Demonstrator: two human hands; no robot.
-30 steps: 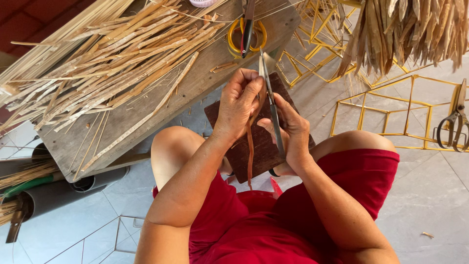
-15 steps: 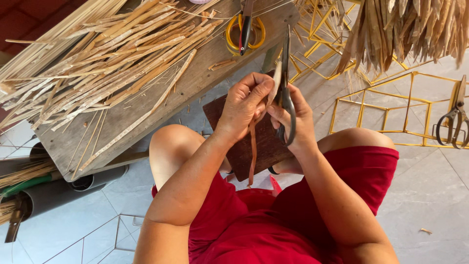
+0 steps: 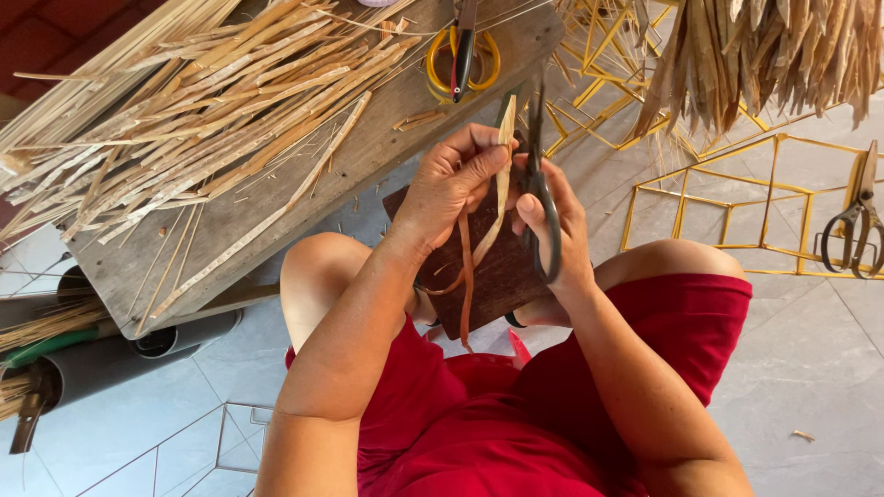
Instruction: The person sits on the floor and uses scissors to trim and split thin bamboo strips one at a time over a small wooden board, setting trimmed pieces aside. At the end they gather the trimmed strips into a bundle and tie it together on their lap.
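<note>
A thin pale strip (image 3: 503,175) (bamboo or dried leaf, hard to tell which) stood upright between the two hands, above a dark brown board (image 3: 488,267) resting on the person's lap. The left hand (image 3: 451,184) pinched the strip, fingers closed around it, curled shavings hanging below. The right hand (image 3: 557,230) gripped dark scissors (image 3: 539,175), blades pointing up just beside the strip. Beyond lay a wooden plank (image 3: 368,147) heaped with strips (image 3: 184,110), and yellow-handled scissors (image 3: 462,55).
</note>
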